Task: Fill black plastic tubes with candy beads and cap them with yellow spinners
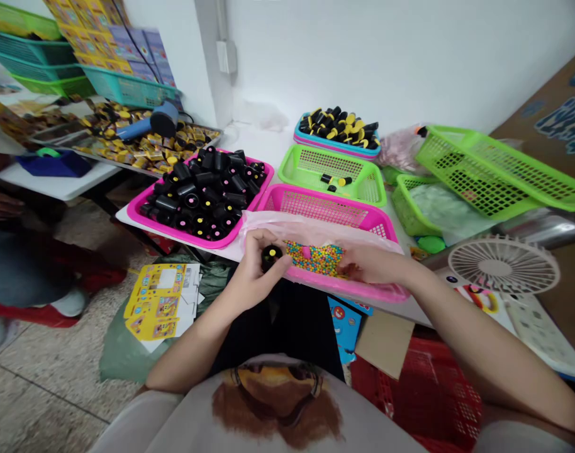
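Observation:
My left hand (pixel 250 270) is wrapped round a small black cylinder (pixel 271 253) with a yellow dot on its round end. It holds the cylinder over the left side of a pink basket (pixel 386 233), lined with a thin translucent plastic bag (pixel 311 221). Inside the bag lie many tiny colourful balls (pixel 316 258), with a bright pink piece (pixel 307 252) among them. My right hand (pixel 363 264) reaches into the right side of the balls. Its fingers are curled and partly hidden, so what they grip is not visible.
Left of the basket, a pink tray (pixel 231 241) is heaped with black cylinders. Behind stand a green basket (pixel 292 165) with a few pieces and a blue basket (pixel 301 135) of black-and-yellow ones. A small fan (pixel 503 264) is at right; another person (pixel 23 270) is at far left.

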The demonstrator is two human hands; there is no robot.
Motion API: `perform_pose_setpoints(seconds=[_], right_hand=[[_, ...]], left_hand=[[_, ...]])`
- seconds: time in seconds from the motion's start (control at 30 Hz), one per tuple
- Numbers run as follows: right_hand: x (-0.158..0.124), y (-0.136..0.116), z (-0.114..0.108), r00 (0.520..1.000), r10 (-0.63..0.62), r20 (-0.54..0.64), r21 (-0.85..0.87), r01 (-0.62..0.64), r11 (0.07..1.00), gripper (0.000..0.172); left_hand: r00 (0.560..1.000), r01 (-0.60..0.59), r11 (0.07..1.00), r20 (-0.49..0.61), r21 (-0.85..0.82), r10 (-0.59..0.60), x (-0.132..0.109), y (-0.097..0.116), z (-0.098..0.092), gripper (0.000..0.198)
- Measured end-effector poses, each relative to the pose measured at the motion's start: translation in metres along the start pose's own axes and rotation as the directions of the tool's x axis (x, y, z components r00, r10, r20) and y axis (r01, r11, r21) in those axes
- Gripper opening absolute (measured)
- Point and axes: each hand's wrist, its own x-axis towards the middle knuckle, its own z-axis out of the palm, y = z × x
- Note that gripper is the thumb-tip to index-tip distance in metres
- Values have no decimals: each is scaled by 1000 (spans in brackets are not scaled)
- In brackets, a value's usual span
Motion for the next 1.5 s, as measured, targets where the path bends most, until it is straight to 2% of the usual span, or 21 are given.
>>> perform_pose_setpoints(seconds=[0.2,0.33,0.43,0.5,0.57,0.63,0.7,0.77,0.83,0.87,0.9,0.93,1.0,1.03,1.07,1.1,1.13,1.23,1.37,1.43,1.5], right_hand=[[-2,4,-2,1000,0,-6,7,0,1000,23],[-9,3,-12,984,85,-159,64,-75,995,27],[-14,-4,-17,938,211,-275,266,-137,954,28],[-15,-10,-18,909,289,-299,447,-134,884,30],[-14,-14,-17,886,339,-315,538,-128,833,30],[-10,-15,-15,867,333,-372,451,-145,881,25],[-6,-14,-12,861,265,-434,242,-172,955,16],[-4,-13,-8,869,200,-452,78,-185,980,10],[-6,-16,-3,867,177,-466,25,-187,982,12],[-8,-20,-1,840,163,-518,19,-180,984,13],[-12,-26,0,784,140,-605,14,-165,986,14],[-16,-34,1,698,99,-709,0,-140,990,15],[-24,-56,3,446,-35,-894,-68,-58,996,16],[-27,-68,3,327,-113,-938,-123,-10,992,18],[-28,-80,4,249,-188,-950,-185,36,982,24],[-28,-91,5,206,-258,-944,-247,79,966,34],[-27,-101,7,190,-322,-928,-303,121,945,46],[-18,-117,14,219,-459,-861,-416,217,883,70],[-4,-119,22,215,-528,-822,-471,264,842,66],[-2,-121,22,203,-521,-829,-457,292,840,61],[-1,-123,20,196,-502,-842,-427,328,843,58]], left_hand=[[999,15,1000,49,-12,-14,0,0,1,26],[996,16,998,91,-57,-10,1,2,3,30],[986,25,994,168,-108,-7,0,2,7,30],[980,60,991,197,-119,-36,-2,0,10,26],[978,89,990,196,-111,-66,-4,-2,12,25],[979,87,991,192,-101,-67,-5,-3,13,27],[979,66,993,199,-100,-45,-4,-4,12,28],[977,47,994,211,-99,-26,-3,-4,11,30],[977,40,995,213,-91,-20,-2,-4,11,33],[978,40,995,209,-91,-21,-1,-4,11,35],[978,46,994,206,-101,-25,-1,-4,12,36],[978,58,991,205,-120,-33,0,-4,13,36],[978,86,981,203,-171,-50,1,-3,16,36],[978,95,976,202,-194,-55,1,-1,17,36],[979,97,972,198,-212,-54,2,1,18,37],[981,91,970,188,-226,-48,2,3,19,38],[984,75,969,176,-236,-33,2,5,19,40],[990,19,972,138,-234,14,2,10,17,39],[994,30,979,109,-199,-8,-2,11,12,42],[995,84,964,78,-254,-66,-3,10,13,47],[986,151,927,-9,-345,-164,-4,10,18,52]])
